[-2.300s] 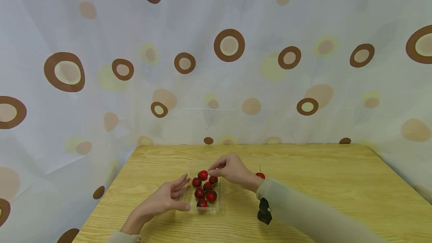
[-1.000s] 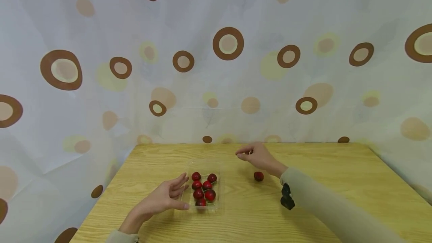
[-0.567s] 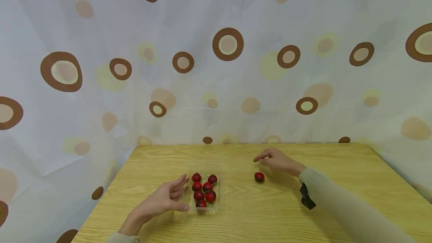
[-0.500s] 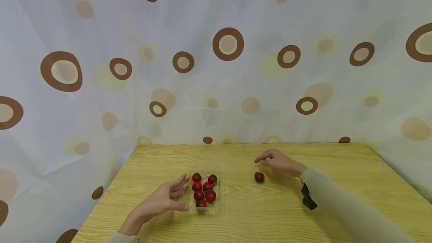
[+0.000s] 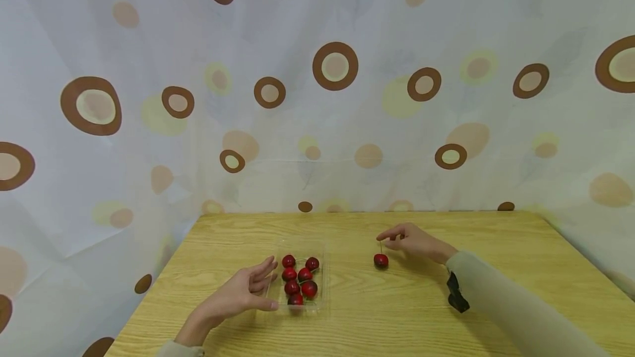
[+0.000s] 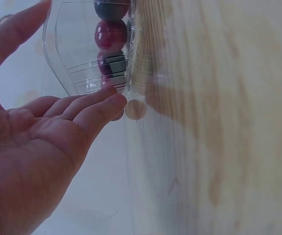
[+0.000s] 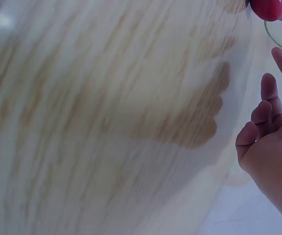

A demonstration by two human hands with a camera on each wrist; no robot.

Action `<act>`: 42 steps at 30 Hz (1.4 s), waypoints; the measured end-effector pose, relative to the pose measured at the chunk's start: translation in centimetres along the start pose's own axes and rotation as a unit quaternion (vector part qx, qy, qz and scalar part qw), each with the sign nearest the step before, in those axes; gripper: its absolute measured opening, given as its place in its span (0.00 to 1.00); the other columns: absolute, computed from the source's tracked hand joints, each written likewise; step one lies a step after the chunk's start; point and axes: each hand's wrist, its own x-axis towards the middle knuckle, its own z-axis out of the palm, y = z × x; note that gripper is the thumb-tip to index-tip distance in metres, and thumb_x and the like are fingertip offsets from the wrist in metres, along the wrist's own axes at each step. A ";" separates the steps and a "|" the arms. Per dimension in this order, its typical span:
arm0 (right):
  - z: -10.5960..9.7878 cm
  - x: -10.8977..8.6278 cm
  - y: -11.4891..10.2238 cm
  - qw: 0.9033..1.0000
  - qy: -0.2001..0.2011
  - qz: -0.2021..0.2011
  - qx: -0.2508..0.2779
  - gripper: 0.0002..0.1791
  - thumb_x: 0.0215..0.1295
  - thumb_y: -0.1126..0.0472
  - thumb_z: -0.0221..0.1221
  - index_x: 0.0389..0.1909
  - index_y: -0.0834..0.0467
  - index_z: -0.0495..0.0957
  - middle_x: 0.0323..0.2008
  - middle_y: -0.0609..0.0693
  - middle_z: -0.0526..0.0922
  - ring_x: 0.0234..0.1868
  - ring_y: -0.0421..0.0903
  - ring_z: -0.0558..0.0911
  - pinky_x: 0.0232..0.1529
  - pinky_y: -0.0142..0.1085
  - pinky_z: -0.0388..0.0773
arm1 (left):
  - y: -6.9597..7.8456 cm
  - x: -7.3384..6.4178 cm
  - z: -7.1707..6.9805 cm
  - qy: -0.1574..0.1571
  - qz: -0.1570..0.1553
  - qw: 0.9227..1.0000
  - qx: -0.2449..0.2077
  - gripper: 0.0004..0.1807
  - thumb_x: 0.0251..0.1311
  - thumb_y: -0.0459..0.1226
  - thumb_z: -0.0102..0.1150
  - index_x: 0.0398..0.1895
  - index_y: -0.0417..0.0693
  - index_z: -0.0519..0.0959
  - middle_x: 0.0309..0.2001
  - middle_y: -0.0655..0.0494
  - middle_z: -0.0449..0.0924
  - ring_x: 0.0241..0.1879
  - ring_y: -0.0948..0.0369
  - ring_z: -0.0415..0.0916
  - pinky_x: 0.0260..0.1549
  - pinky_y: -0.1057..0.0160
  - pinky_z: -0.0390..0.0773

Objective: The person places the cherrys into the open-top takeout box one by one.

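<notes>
A clear plastic box point(image 5: 323, 291) stands on the table with several dark red cherries point(image 5: 310, 289) inside. At its left side is my left hand point(image 5: 243, 291), thumb and fingers spread. In the left wrist view, the fingertips of the left hand point(image 6: 38, 142) are at the box wall point(image 6: 57, 63). To the right of the box, a single cherry point(image 5: 381, 260) sits on the table with its thin stem upward. My right hand point(image 5: 414, 242) is just above it, index finger and thumb slightly apart around the stem's tip. The right wrist view shows the green stem point(image 7: 271, 35) reaching those fingertips.
The light wooden table point(image 5: 446, 313) runs back to a white curtain point(image 5: 387, 131) patterned with brown and yellow circles. A black strap point(image 5: 457, 293) hangs at the right wrist.
My right hand has moved from over the box to the right, to the single cherry, then slightly lower at its stem. One more cherry lies settled in the box; my left hand stays put.
</notes>
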 end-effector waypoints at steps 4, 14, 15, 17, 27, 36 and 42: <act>0.3 0.5 0.3 1.000 0.007 -0.004 -0.008 0.18 0.80 0.60 0.59 0.62 0.67 0.83 0.63 0.64 0.82 0.66 0.66 0.74 0.63 0.59 0.73 | -0.1 0.0 0.0 -0.001 0.000 1.000 -0.003 0.55 0.70 0.33 0.68 0.84 0.31 0.36 0.82 0.30 0.39 0.79 0.36 0.48 0.75 0.42 0.57; 0.3 0.5 0.5 0.999 0.031 -0.005 -0.027 0.14 0.78 0.61 0.62 0.53 0.66 0.88 0.52 0.59 0.88 0.49 0.51 0.81 0.45 0.40 0.76 | -0.1 0.1 0.0 0.000 0.003 1.000 0.002 0.55 0.70 0.33 0.68 0.84 0.31 0.37 0.82 0.30 0.39 0.79 0.35 0.48 0.74 0.41 0.57; 0.2 0.4 0.4 0.999 0.035 -0.004 -0.029 0.13 0.77 0.61 0.63 0.52 0.66 0.89 0.52 0.59 0.88 0.47 0.50 0.81 0.44 0.39 0.75 | -0.1 0.1 0.0 0.001 0.003 1.000 0.003 0.55 0.70 0.33 0.68 0.84 0.31 0.37 0.82 0.30 0.39 0.79 0.36 0.48 0.75 0.41 0.57; 0.1 0.1 0.4 0.999 0.039 -0.003 -0.032 0.13 0.76 0.61 0.64 0.50 0.66 0.89 0.51 0.59 0.88 0.45 0.49 0.80 0.42 0.39 0.74 | 0.0 0.1 0.0 0.003 0.002 1.000 0.006 0.55 0.69 0.33 0.69 0.84 0.31 0.37 0.82 0.31 0.40 0.79 0.36 0.48 0.75 0.42 0.57; -0.1 -1.3 0.4 0.999 0.043 -0.007 -0.018 0.19 0.73 0.62 0.66 0.59 0.68 0.84 0.41 0.56 0.82 0.32 0.47 0.70 0.31 0.36 0.67 | -0.1 -0.1 -0.2 0.005 -0.003 1.000 0.008 0.55 0.70 0.34 0.69 0.84 0.33 0.37 0.82 0.32 0.40 0.79 0.37 0.49 0.74 0.41 0.57; 0.2 -0.4 0.4 0.989 0.004 -0.092 -0.115 0.16 0.66 0.67 0.69 0.55 0.62 0.88 0.48 0.59 0.78 0.43 0.54 0.71 0.40 0.42 0.68 | -0.3 -0.1 0.0 0.003 0.000 1.000 0.003 0.55 0.70 0.33 0.69 0.84 0.32 0.37 0.82 0.31 0.40 0.79 0.36 0.48 0.75 0.41 0.56; 0.2 -0.8 0.5 0.978 0.001 -0.122 -0.167 0.10 0.65 0.65 0.69 0.47 0.58 0.91 0.42 0.53 0.78 0.40 0.52 0.71 0.37 0.40 0.67 | -0.4 0.0 -0.1 0.001 -0.002 1.000 0.002 0.55 0.70 0.33 0.68 0.84 0.33 0.36 0.82 0.32 0.39 0.79 0.36 0.47 0.75 0.42 0.57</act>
